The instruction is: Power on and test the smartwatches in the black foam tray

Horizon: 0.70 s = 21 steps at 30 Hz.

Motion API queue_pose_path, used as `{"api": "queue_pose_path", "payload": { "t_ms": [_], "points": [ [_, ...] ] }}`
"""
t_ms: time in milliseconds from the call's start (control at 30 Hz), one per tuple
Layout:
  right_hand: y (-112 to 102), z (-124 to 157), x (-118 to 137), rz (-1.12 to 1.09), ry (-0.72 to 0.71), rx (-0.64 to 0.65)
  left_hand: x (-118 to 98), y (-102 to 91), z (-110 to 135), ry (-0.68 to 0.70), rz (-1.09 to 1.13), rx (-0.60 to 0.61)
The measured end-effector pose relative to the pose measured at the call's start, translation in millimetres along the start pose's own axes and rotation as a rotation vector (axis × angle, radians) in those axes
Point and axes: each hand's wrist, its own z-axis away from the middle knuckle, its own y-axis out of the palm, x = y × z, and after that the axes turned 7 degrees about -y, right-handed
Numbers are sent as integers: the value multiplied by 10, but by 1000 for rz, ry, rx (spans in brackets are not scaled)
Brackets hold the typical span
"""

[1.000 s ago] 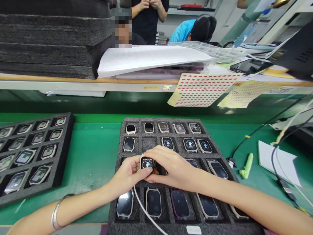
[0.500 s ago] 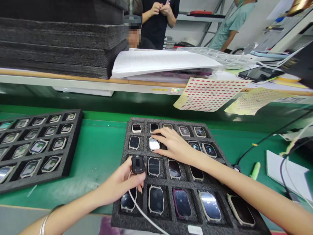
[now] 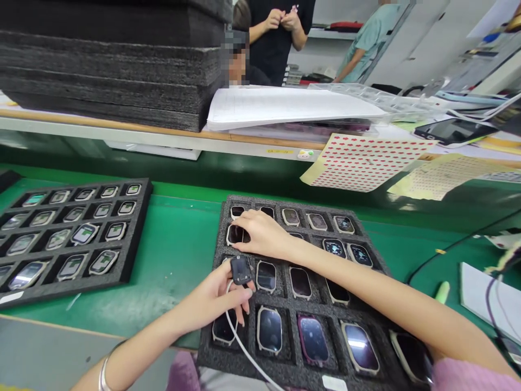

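My left hand (image 3: 234,293) grips a small black square device (image 3: 241,270) with a white cable (image 3: 248,353) running down from it, above the left edge of a dark foam tray (image 3: 285,369). Strapless smartwatches sit face up in the tray's pockets. My right hand (image 3: 260,233) reaches across the tray to the left column. Its thumb and fingers close on the lower and upper edges of a dark-screened smartwatch (image 3: 235,234), which remains in its pocket. Below lies a purple-framed smartwatch (image 3: 312,339). My right forearm hides several pockets.
A second foam tray (image 3: 134,239) with lit watches lies at left on the green bench (image 3: 175,239). Stacked black foam (image 3: 109,81) and papers (image 3: 285,108) fill the shelf above. Sticker sheets (image 3: 366,163) hang from its edge. Two standing people and a partly hidden person are beyond.
My right hand has moved left, from a bright-screened watch to the neighbouring watch in the left column. My left hand keeps the black device over the tray. The whole view has shifted slightly.
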Motion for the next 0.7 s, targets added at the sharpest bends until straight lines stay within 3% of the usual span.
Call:
{"api": "queue_pose_path", "payload": {
  "t_ms": [100, 233, 400, 567, 700],
  "points": [
    [-144, 141, -14, -114, 19, -79, -11, -25, -19, 12, 82, 8],
    [-276, 388, 133, -405, -132, -85, 49, -76, -40, 13, 166, 75],
    [-181, 578, 310, -245, -221, 6, 64, -50, -31, 26, 168, 20],
    [-141, 573, 319, -130, -261, 4, 47, 40, -43, 41, 62, -104],
    [-122, 555, 317, -169, -289, -5, 67, 66, -44, 28, 12, -183]
  ]
}}
